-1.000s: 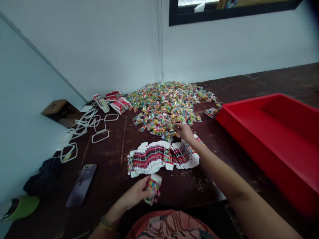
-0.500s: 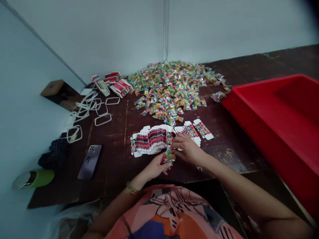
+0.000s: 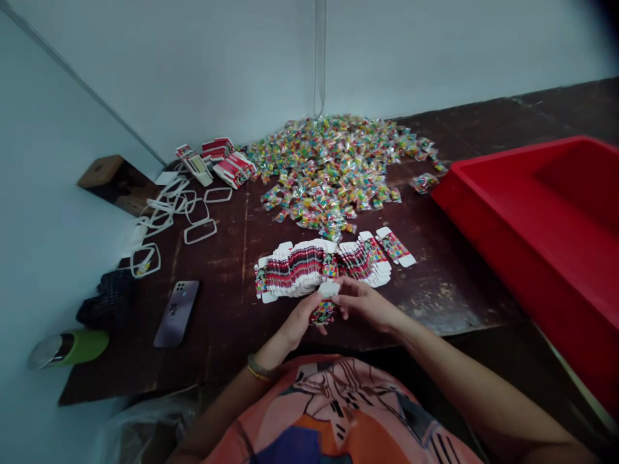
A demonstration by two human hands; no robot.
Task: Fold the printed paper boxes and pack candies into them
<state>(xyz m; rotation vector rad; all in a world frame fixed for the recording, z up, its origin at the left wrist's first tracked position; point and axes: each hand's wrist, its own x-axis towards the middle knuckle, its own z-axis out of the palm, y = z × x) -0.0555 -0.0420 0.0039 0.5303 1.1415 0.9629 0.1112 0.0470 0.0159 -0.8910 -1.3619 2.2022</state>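
The left hand [image 3: 296,323] grips a small box [image 3: 322,314] between thumb and fingers, near the table's [image 3: 232,322] front edge. The right hand [image 3: 366,304] touches its white flap [image 3: 329,289]; whether it pinches cannot be determined. Flat cartons [image 3: 296,269] lie just beyond, with candy packets [image 3: 338,171] behind.

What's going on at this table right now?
A person is handling a small multicoloured printed box with a white end close to their body. The left hand holds it, while the right hand's fingers are at its white end. Just beyond lies a fanned row of flat red-and-white printed boxes, with a heap of clear packets with multicoloured contents behind it. A large red rectangular tray sits to the right.
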